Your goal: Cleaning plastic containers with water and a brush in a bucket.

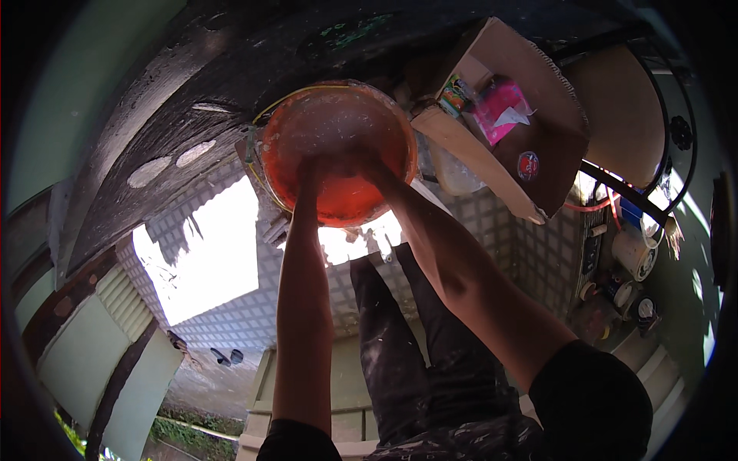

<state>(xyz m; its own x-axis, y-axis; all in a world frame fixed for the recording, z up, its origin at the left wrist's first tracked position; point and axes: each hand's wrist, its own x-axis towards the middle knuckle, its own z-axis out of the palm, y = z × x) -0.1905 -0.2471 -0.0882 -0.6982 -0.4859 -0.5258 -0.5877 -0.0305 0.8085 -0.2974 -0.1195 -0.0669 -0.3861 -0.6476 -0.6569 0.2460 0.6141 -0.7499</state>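
Two hands (pixel 313 164) inside orange bucket (pixel 346 204), fingers unclear.

We found the light harsh and uneven. Strong daylight burned a patch of the tiled floor (pixel 231 330) to featureless white, with more glare just below the orange bucket (pixel 342 211), and bright streaks crossed the green wall (pixel 696 250) at right. The dark surface (pixel 254 58) along the top sank into shadow. Inside the bucket, we could barely make out the hands (pixel 369 163) in the murk. The fisheye bent straight edges and blackened our corners.
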